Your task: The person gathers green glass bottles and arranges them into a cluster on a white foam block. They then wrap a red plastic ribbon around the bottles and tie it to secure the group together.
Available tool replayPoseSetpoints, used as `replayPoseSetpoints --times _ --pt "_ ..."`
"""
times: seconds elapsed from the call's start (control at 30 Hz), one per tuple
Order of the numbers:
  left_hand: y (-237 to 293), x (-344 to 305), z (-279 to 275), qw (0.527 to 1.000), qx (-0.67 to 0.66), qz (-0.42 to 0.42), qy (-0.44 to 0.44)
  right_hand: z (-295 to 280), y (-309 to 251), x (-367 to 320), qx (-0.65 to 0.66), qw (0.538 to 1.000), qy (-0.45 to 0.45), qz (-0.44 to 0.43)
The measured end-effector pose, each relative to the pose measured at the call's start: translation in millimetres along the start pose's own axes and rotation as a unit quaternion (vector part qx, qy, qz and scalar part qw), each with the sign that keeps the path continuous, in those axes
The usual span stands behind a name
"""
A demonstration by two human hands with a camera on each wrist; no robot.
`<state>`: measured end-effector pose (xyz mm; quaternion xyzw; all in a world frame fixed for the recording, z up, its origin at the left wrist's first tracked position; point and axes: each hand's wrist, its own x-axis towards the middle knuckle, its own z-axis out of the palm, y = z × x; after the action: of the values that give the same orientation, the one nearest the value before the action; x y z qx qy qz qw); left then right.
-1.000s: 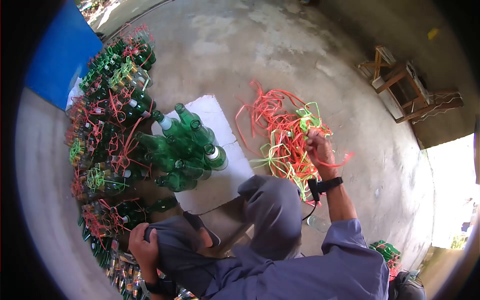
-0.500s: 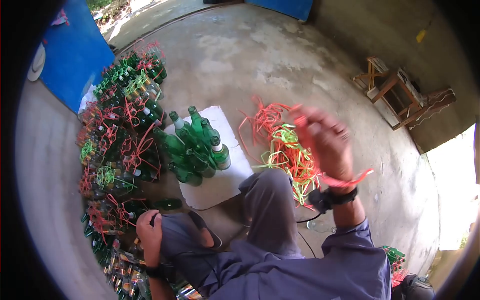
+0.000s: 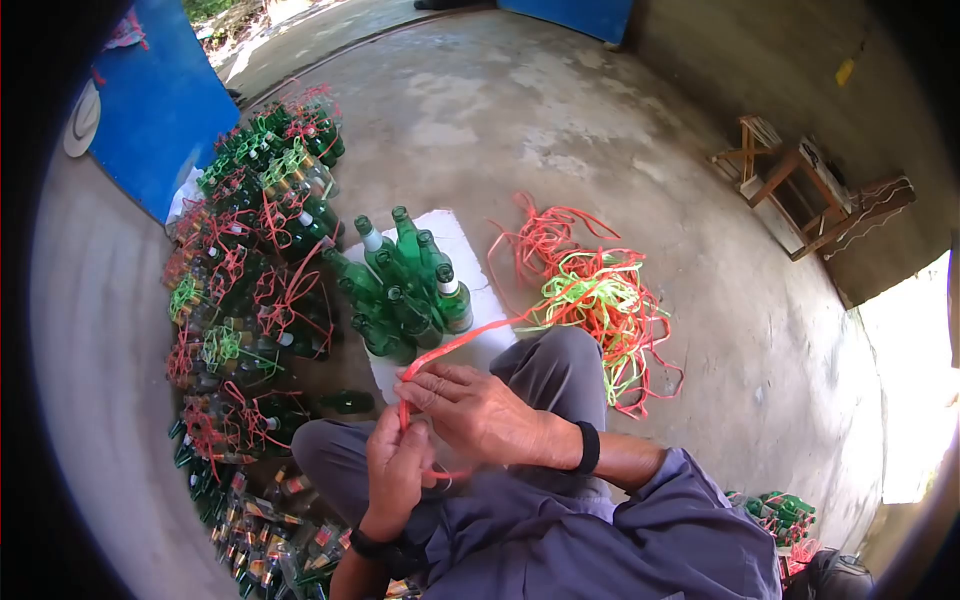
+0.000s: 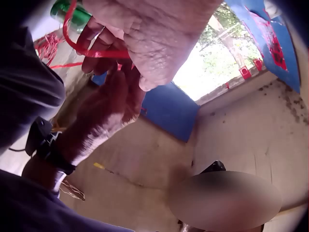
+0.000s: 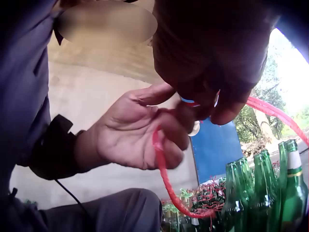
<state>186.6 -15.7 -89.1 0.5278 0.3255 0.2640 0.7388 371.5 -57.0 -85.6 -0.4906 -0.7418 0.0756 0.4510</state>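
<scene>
Above the lap, the left hand [image 3: 395, 468] and the right hand [image 3: 490, 415] meet and pinch a red plastic strip [image 3: 470, 338] between them. One end of the strip runs up past the bottles, and a short tail hangs below the fingers. In the right wrist view the left hand [image 5: 137, 128] has curled fingers with the strip [image 5: 166, 181] hanging from them. The left wrist view shows the right hand [image 4: 108, 96] beside the strip [image 4: 104, 54]. A cluster of green bottles [image 3: 405, 290] stands upright on a white board [image 3: 475, 265] just beyond the hands.
A tangled pile of red and green strips [image 3: 600, 300] lies on the floor to the right. Many strip-tied bottles [image 3: 265, 230] crowd the left side, with loose bottles [image 3: 270, 530] below them. Wooden stools [image 3: 805, 195] are at the right wall, and a blue door [image 3: 165, 110] is at upper left.
The right hand has moved left from the strip pile, bringing a red strip with it. The left hand has left the knee and met the right hand, and both now hold the strip.
</scene>
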Motion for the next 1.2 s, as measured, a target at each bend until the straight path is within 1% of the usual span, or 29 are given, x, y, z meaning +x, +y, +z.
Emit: replayPoseSetpoints --times 0.03,0.07,0.13,0.17,0.23,0.3,0.33,0.37,0.43,0.5,0.57,0.6,0.63,0.7,0.73,0.77,0.8,0.83,0.87,0.9,0.93,0.97,1.03,1.1,1.13,1.17,1.2 --pt "1 -1 0 0.999 0.019 -0.008 0.041 2 2 -1 0.0 1.0 0.0 0.001" --pt "5 -4 2 0.999 0.02 -0.008 0.041 3 3 -2 -0.021 1.0 0.001 0.001" --pt "23 -12 8 0.99 0.128 0.02 0.059 3 6 -2 -0.043 0.999 0.002 0.001" --pt "28 -17 10 0.99 0.129 0.021 0.059 3 9 -2 -0.066 0.998 0.01 0.008" --pt "37 -27 14 0.968 0.239 0.075 0.002 2 15 -2 -0.088 0.996 0.018 0.013" --pt "48 -34 19 0.967 0.246 0.071 -0.005 1 27 -7 -0.136 0.987 -0.03 0.075" --pt "53 -38 20 0.967 0.243 0.078 -0.026 1 37 -9 -0.151 0.981 -0.053 0.112" --pt "57 -40 21 0.966 0.239 0.086 -0.047 -1 49 -13 -0.151 0.981 -0.053 0.111" --pt "62 -46 12 0.968 0.223 0.095 -0.057 -12 74 -24 -0.223 0.949 -0.065 0.214" --pt "65 -50 -2 0.965 0.221 0.143 0.003 -44 106 -31 -0.227 0.95 0.038 0.21" --pt "75 -50 -15 0.97 0.18 0.138 0.089 -72 148 -42 -0.198 0.924 0.14 0.296" --pt "73 -49 -24 0.968 0.128 0.176 0.127 -95 165 -49 -0.208 0.913 0.123 0.329" --pt "80 -47 -28 0.968 0.078 0.179 0.159 -119 181 -59 -0.218 0.9 0.107 0.361" --pt "71 -47 -63 0.949 0.014 0.215 0.231 -158 211 -83 -0.124 0.876 0.13 0.448" --pt "75 -46 -72 0.95 0.013 0.213 0.229 -172 231 -99 -0.163 0.858 0.13 0.469" --pt "81 -46 -79 0.937 0.002 0.247 0.246 -185 244 -113 -0.202 0.839 0.131 0.488" --pt "86 -46 -87 0.923 -0.009 0.28 0.263 -200 246 -125 -0.203 0.839 0.13 0.489" --pt "89 -46 -97 0.924 -0.01 0.279 0.262 -213 243 -134 -0.224 0.845 0.106 0.474" --pt "92 -46 -109 0.921 -0.013 0.295 0.255 -221 244 -140 -0.244 0.85 0.083 0.459" --pt "95 -46 -124 0.917 -0.016 0.312 0.248 -226 238 -136 -0.245 0.849 0.084 0.46" --pt "96 -47 -137 0.907 0.009 0.328 0.266 -232 228 -131 -0.134 0.826 0.153 0.525" --pt "96 -50 -147 0.908 0.009 0.326 0.264 -238 218 -125 -0.019 0.784 0.22 0.58" --pt "107 -54 -151 0.888 -0.024 0.335 0.315 -248 211 -121 -0.023 0.774 0.215 0.595" --pt "114 -60 -162 0.89 -0.031 0.337 0.307 -262 212 -119 -0.076 0.78 0.225 0.579" --pt "118 -60 -162 0.88 -0.028 0.349 0.32 -271 211 -115 -0.073 0.785 0.254 0.56" --pt "119 -61 -163 0.871 -0.024 0.362 0.332 -280 210 -111 -0.092 0.801 0.286 0.519" --pt "118 -61 -162 0.871 -0.024 0.361 0.332 -290 203 -104 -0.112 0.814 0.316 0.475"
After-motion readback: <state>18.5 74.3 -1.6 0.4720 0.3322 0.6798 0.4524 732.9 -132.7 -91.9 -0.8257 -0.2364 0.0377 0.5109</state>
